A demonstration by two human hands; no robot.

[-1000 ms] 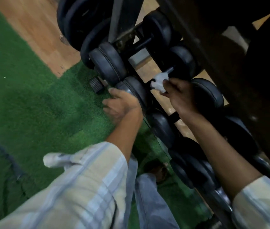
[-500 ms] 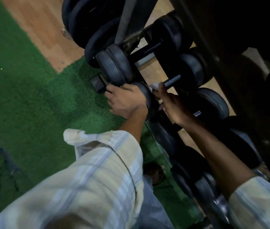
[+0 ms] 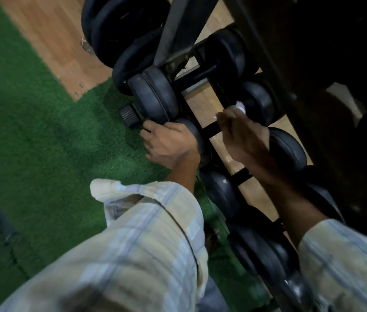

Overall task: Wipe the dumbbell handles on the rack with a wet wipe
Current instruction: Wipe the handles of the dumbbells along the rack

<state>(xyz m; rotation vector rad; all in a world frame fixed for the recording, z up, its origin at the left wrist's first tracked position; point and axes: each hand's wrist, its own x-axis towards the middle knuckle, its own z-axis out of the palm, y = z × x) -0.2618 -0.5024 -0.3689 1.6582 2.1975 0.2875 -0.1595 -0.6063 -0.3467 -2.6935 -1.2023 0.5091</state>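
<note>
A: Where do your hands sit in this view?

B: Your left hand (image 3: 169, 143) curls over the near head of one dumbbell (image 3: 194, 137) on the rack (image 3: 178, 30), steadying it. Your right hand (image 3: 243, 134) is closed round that dumbbell's handle (image 3: 210, 129), just to the right of the left hand, with the wet wipe (image 3: 241, 106) bunched under the fingers; a white tuft shows beyond the knuckles.

A: So the wipe is on the bar?

B: It appears pressed against the handle inside your grip, though the contact itself is hidden by the hand.

A: How far along is the task?

B: Judged from this view, you are mid-stroke on this one handle. The next handle (image 3: 242, 175), nearer you than the right hand, and the further handle (image 3: 197, 77) beyond it both lie bare; whether either is already clean cannot be told. More dumbbells run toward you under the right forearm, so several handles probably remain.

A: And below the left hand?

B: Green turf (image 3: 43, 131), meeting wooden floor (image 3: 54, 37) further off.
</note>
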